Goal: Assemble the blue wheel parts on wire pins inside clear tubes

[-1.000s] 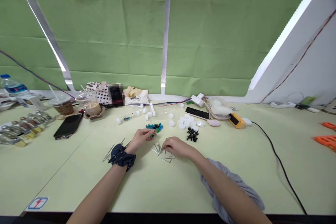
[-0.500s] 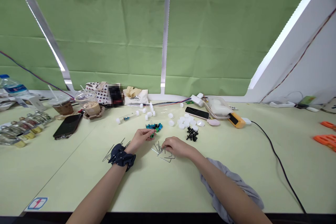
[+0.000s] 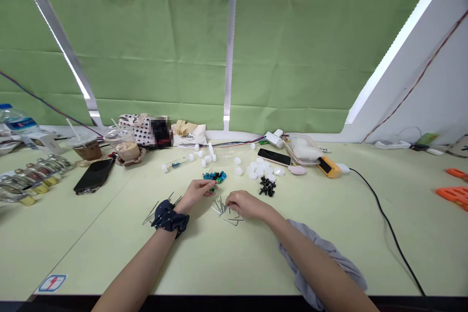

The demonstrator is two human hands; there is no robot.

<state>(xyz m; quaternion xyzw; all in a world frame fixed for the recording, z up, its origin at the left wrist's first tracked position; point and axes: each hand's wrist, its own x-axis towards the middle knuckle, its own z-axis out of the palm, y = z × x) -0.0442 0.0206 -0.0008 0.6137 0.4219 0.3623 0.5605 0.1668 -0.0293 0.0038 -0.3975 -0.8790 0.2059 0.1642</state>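
The left hand (image 3: 199,191) is over the middle of the pale table (image 3: 215,263), thumb and fingertips pinched round a small green piece (image 3: 212,188) just in front of a little heap of blue and black parts (image 3: 216,176). The right hand (image 3: 245,203) is beside it, lower on the table, fingertips drawn together at the edge of a loose pile of bent metal rods (image 3: 221,207); whether they grip one of these rods I cannot tell, as the fingers hide the spot. The pile lies between the two hands, some rods spread below the right fingertips, and more thin rods (image 3: 149,214) lie to the left, partly behind the dark scrunchie (image 3: 170,219) on the left wrist. Beyond the right hand lie a cluster of small black parts (image 3: 268,186), a spread of round white caps (image 3: 259,170) and a phone (image 3: 274,157) with a dark screen. Farther back on the left, a clear tube (image 3: 177,164) with white ends lies on its side, with something blue inside
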